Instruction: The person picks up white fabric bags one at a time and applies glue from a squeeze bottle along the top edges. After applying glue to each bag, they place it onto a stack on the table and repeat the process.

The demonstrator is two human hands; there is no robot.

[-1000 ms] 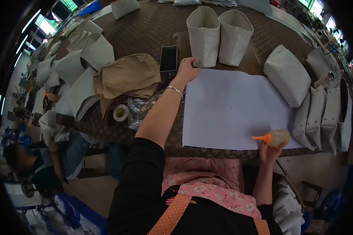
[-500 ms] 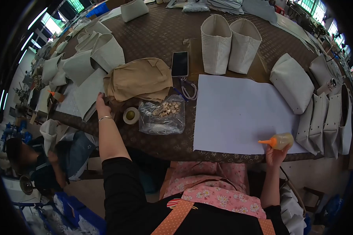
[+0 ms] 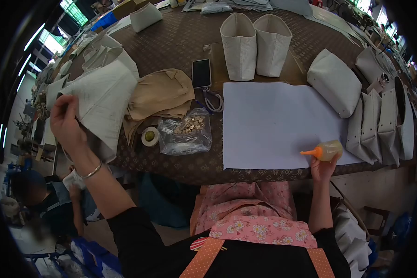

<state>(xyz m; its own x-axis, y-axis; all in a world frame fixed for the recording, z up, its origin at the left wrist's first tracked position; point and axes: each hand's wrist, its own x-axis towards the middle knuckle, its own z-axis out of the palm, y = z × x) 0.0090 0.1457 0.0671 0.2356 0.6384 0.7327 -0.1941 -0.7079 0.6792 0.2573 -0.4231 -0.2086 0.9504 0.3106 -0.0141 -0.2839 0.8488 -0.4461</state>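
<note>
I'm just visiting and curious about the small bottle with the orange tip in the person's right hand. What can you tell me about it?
The glue bottle is small, of soft-looking, translucent yellowish plastic, with a pointed orange nozzle aimed left. It lies nearly sideways in the right hand, whose fingers wrap it from below. It sits at the near right edge of the white paper sheet on the patterned table; whether it touches the sheet is unclear. No glue shows on the paper.

left hand (image 3: 66,121) raised, fingers pinched shut; right hand (image 3: 323,167) low, fingers curled closed
</note>
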